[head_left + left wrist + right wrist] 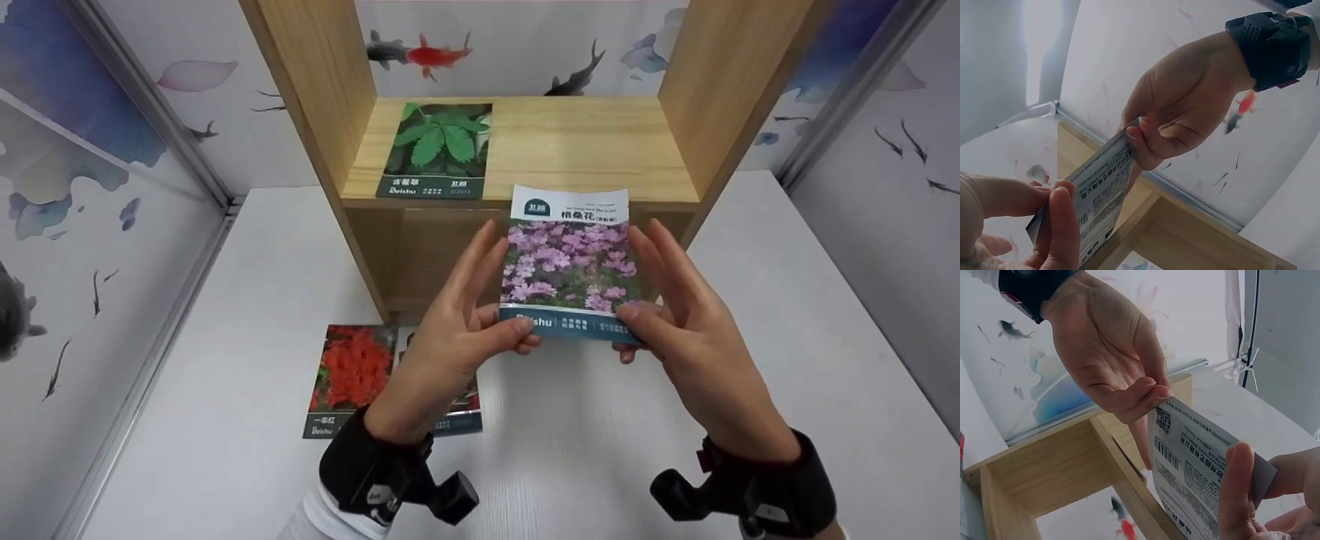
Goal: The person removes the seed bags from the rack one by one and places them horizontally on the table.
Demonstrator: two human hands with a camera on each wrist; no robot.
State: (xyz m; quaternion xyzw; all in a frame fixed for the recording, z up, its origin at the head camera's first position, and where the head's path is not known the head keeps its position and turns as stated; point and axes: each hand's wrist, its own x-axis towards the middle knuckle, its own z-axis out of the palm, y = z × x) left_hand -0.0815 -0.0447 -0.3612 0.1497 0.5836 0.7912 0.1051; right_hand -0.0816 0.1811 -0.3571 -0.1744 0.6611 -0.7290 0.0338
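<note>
A seed packet with pink flowers (568,262) is held upright above the white table, just in front of the wooden shelf (570,142). My left hand (516,334) pinches its lower left corner and my right hand (631,324) pinches its lower right corner, with the other fingers stretched up behind the packet. The left wrist view shows the packet's printed back (1100,194), with the right hand (1145,138) on one edge and the left hand (1055,216) on the other. The right wrist view shows the printed back (1190,461) with its barcode, between the left hand (1148,396) and the right hand (1238,495).
A green-leaf seed packet (439,150) lies flat on the shelf's left side. On the table (750,315) at the front left lies a red-flower packet (349,379), and beside it another packet (459,420) is mostly hidden under my left wrist. Patterned walls close in both sides.
</note>
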